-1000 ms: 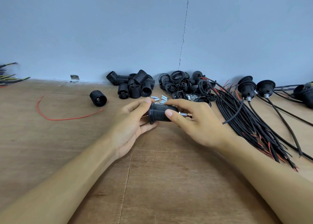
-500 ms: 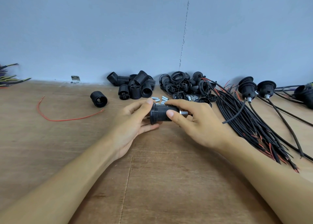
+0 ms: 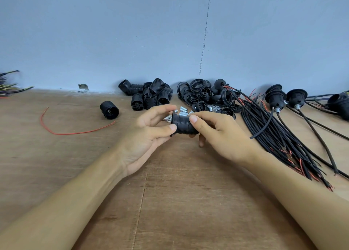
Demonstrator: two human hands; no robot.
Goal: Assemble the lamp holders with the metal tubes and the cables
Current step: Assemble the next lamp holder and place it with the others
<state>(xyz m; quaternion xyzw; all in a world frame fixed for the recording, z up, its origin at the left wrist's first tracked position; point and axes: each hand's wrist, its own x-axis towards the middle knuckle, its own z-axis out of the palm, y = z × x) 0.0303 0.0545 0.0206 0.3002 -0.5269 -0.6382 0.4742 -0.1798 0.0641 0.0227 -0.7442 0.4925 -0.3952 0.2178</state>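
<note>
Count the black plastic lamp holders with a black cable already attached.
3, at far right: left one, middle one, and one cut by the frame edge. More may lie outside view.

Left hand (image 3: 143, 136) regripped lamp holder (image 3: 182, 125) (tube end hidden).

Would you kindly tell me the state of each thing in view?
Black ribbed plastic lamp holder: held sideways between both hands.
Left hand: pinches its collar end.
Right hand: grips its body.
Lone black plastic socket: lying on its side.
Black cable bundle: loose, untouched.
</note>
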